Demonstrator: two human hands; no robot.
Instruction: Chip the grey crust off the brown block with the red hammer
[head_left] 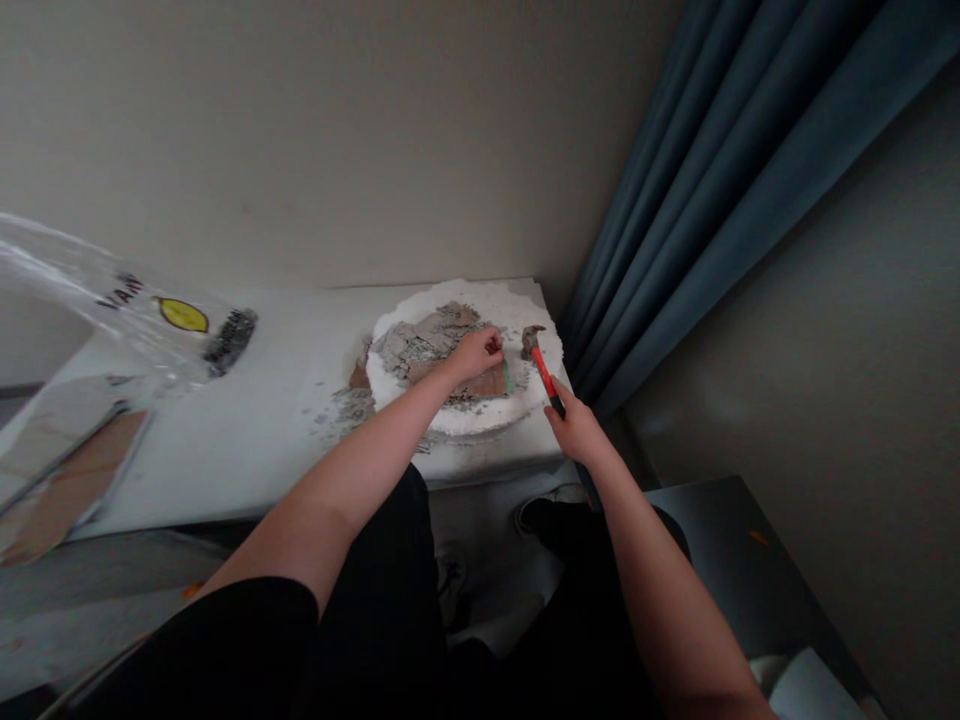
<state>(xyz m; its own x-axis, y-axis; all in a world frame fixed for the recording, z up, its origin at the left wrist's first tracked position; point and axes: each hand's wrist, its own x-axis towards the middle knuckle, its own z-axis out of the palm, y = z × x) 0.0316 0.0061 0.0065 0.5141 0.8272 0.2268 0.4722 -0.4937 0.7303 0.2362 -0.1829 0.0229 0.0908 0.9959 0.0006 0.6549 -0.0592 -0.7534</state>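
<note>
Red-handled small hammer (541, 368) gripped in our right hand (576, 428); left hand (475, 352) pinches green chisel (507, 377) on grey-brown crumbled slab (427, 345), frame centre; we judge light taps, fingers clear.

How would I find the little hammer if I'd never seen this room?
Look at the white table by the blue curtain. At its right end sits a round white foam slab covered with broken grey pieces. The hammer lies just right of them, in the right hand; it alone has a bright red handle.
</note>
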